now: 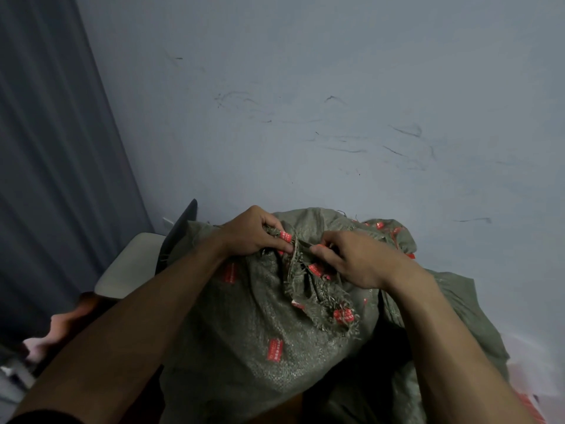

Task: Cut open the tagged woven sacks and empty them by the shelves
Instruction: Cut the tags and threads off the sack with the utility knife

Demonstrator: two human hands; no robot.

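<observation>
Both bare forearms reach in from the lower edge of the head view and meet over the green woven sack (244, 319), which stands upright just in front of the person and fills the bottom middle of the picture, its bulging body dotted with red tags (275, 349). The left hand (253, 232) pinches the bunched, frayed neck (305, 286) of the sack from one side, its fingers (281, 246) curled round a fold that carries a tag. The right hand (357, 258) pinches the same bunch from the other side, fingers (321, 250) closed on the cloth. No blade can be seen in either hand. By its rounded, full look the sack is probably heavy and slumps rather than stands stiff. The weave looks coarse and soft, good for grip, but the cut edge sheds loose strands that could pull away under the fingers. The sound hold is likely the tight gathered neck below the fringe, or a fistful of the firm cloth at the shoulder, not the frayed ends. A second green sack (458, 304) lies slack and crumpled just behind and to the right, touching the first. Behind them is a scuffed pale wall (336, 117), with a grey curtain (46, 148) on the left and a pale seat (128, 264) beside the sack. No shelves are in sight.
</observation>
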